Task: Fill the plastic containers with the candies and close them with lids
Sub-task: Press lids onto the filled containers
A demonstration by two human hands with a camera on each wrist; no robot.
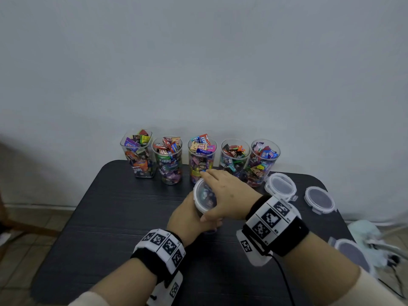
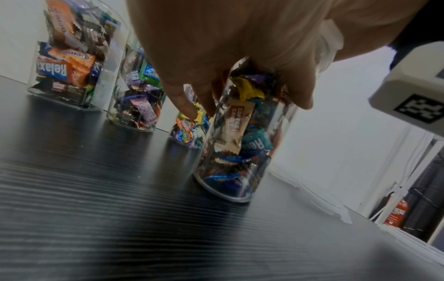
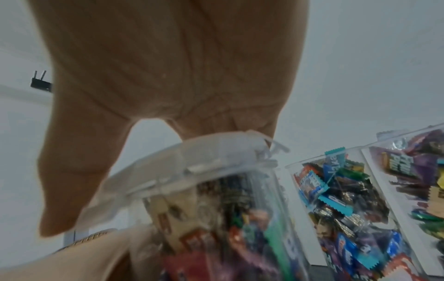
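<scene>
Head view hides what right wrist shows — right hand (image 3: pixel 168 79) flat on lid (image 3: pixel 192 161), left hand (image 1: pixel 187 219) clamped round container (image 2: pixel 240 144).

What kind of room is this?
Probably a plain home or office room: a bare white wall, tiled floor, a dark table holding candy jars, and a fire extinguisher nearby.

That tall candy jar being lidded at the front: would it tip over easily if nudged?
Probably somewhat: the jar is tall on a narrow base. Its candy filling likely adds steadying weight. The left hand gripping it suggests bracing helps while the right hand presses the lid.
</scene>
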